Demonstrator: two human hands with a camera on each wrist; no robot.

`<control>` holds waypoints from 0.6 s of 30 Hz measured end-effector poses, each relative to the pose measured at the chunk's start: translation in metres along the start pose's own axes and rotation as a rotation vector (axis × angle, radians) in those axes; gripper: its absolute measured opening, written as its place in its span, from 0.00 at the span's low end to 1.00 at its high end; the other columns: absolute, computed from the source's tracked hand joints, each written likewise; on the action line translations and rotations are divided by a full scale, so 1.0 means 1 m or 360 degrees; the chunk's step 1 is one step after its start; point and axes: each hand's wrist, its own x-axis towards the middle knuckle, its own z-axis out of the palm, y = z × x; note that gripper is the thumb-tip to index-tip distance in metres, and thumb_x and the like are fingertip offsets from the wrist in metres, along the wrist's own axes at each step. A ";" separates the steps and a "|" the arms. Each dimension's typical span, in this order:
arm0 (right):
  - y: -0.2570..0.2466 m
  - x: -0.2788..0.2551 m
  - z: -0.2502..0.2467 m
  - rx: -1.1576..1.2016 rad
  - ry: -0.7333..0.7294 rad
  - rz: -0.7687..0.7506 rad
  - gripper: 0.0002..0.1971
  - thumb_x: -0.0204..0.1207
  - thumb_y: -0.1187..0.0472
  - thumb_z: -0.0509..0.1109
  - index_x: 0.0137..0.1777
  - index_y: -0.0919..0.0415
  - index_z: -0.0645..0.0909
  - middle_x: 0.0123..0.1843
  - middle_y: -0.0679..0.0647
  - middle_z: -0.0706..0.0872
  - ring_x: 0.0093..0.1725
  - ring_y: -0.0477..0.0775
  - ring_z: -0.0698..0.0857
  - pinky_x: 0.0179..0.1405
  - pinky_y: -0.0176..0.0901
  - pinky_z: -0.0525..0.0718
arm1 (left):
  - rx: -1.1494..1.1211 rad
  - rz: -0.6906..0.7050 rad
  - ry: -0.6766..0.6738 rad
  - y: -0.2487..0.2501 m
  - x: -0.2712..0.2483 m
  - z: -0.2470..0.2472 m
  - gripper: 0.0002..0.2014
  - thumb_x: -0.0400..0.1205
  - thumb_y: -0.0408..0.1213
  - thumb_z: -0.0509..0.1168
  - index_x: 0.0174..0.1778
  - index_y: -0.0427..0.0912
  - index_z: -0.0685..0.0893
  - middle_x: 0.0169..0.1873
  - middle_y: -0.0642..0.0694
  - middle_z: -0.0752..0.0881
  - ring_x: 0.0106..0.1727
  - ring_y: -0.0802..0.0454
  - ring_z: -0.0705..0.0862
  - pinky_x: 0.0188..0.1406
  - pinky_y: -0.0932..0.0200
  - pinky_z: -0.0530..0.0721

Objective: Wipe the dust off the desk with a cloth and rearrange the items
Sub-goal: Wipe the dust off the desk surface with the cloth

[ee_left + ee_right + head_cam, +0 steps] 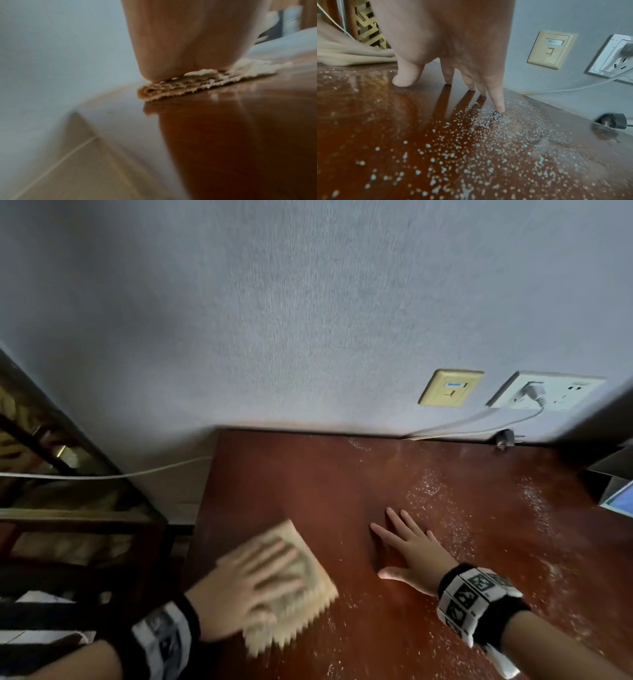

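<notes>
At seven o'clock on desk [342, 491]: left hand [253, 587] flat, fingers straight, pressing folded cloth [308, 577]. At three o'clock: right hand [411, 549] splayed flat, touching white dust [471, 148].

A yellowed wall plate [450, 388] sits beside a white socket [548, 391]; its plugged cable [493, 422] trails down the grey wall [274, 320].

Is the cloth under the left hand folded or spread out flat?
Folded. The left wrist view shows the cloth as several stacked layers with a rolled fold at its near edge, pressed to the desk by the left hand.
</notes>
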 end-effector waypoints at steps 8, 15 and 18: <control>0.003 -0.023 0.012 0.0005 -0.0017 0.0011 0.40 0.76 0.38 0.64 0.82 0.38 0.43 0.84 0.46 0.32 0.83 0.52 0.34 0.80 0.66 0.47 | -0.0196 -0.0996 -0.0063 -0.052 0.014 0.004 0.47 0.71 0.72 0.15 0.82 0.54 0.49 0.82 0.34 0.55 0.83 0.34 0.51 0.79 0.46 0.44; 0.007 -0.056 0.033 -0.0087 -0.0054 -0.0076 0.41 0.76 0.38 0.64 0.82 0.38 0.43 0.84 0.46 0.31 0.83 0.52 0.33 0.80 0.67 0.47 | -0.0027 0.0052 0.0006 0.121 -0.030 0.002 0.27 0.84 0.61 0.47 0.80 0.62 0.62 0.80 0.41 0.66 0.79 0.37 0.65 0.71 0.39 0.64; 0.008 -0.064 0.042 -0.0106 -0.0059 -0.0110 0.41 0.75 0.37 0.64 0.82 0.37 0.43 0.84 0.46 0.31 0.83 0.51 0.32 0.80 0.67 0.47 | -0.0083 0.0061 -0.0127 0.133 -0.038 -0.001 0.30 0.83 0.65 0.44 0.81 0.61 0.61 0.80 0.43 0.65 0.81 0.41 0.64 0.73 0.43 0.64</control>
